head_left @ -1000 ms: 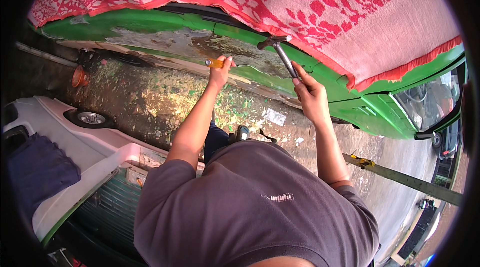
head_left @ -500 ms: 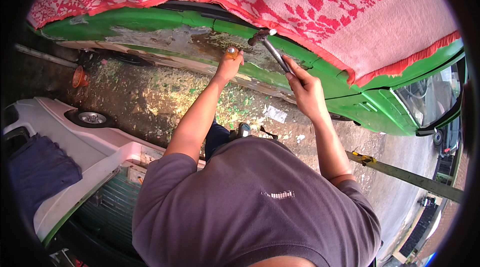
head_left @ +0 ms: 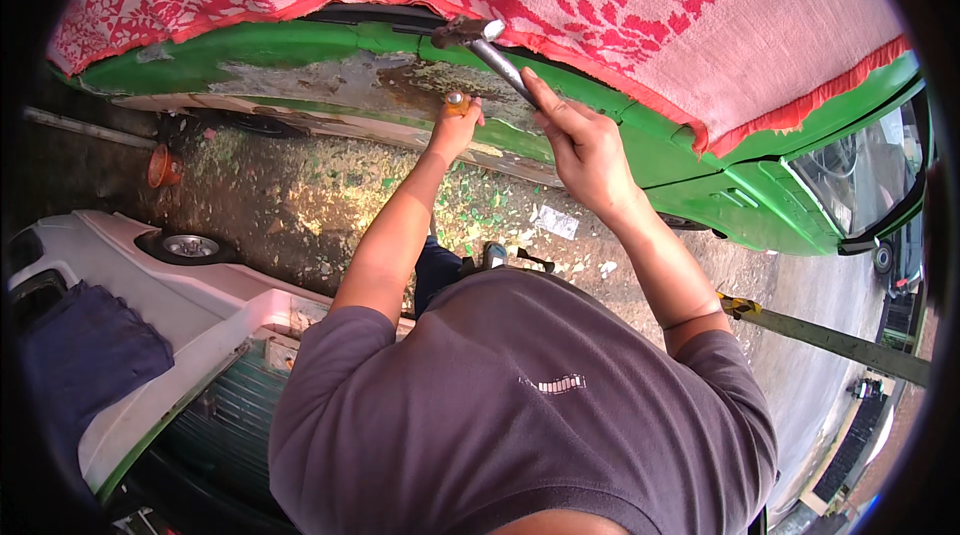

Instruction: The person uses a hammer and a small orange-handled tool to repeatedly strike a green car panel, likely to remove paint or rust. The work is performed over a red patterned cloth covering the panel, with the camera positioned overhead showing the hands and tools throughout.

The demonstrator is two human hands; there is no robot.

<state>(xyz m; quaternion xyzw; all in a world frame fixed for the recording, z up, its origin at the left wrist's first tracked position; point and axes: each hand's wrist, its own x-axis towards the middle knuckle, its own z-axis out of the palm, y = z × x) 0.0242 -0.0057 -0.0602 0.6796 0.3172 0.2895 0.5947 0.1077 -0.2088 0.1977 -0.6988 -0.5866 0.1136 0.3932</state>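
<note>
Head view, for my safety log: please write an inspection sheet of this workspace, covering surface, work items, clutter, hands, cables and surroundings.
Surface: green car body, with stripped grey and brown patches along its side.
Job's things: hammer; orange-handled tool, its far end hidden.
Clutter: pale and green flakes and a white paper scrap on the ground.
Hands: left hand closed around the orange-handled tool; right hand gripping the hammer's handle.
Cables: nothing seen.
Surroundings: red-and-pink patterned cloth over the green car body; pale vehicle with a dark cloth on it; orange object on the ground; pole with yellow-and-black tape.
</note>
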